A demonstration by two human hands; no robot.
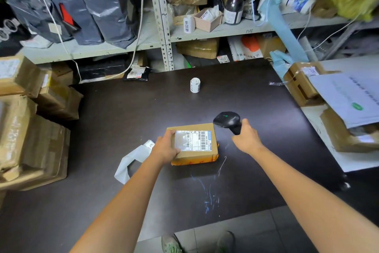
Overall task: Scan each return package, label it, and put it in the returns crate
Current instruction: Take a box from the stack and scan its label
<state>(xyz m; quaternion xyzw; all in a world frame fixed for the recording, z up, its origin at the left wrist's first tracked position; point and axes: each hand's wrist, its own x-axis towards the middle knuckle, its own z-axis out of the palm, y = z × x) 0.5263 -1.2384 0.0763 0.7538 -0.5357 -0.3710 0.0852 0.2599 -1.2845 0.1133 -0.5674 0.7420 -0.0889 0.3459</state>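
Note:
A small brown cardboard package (196, 155) with a white barcode label on top lies on the dark table (123, 113), orange tape along its near side. My left hand (165, 147) grips its left edge, thumb on the label. My right hand (247, 138) holds a black barcode scanner (226, 120) by the handle, its head just above the package's far right corner. A white roll of labels (194, 85) stands upright further back on the table.
A crumpled white strip of label backing (131, 160) lies left of the package. Stacked cardboard boxes (30, 129) crowd the table's left side, more boxes and a white mailer (346, 98) the right. Metal shelves (162, 27) with parcels stand behind.

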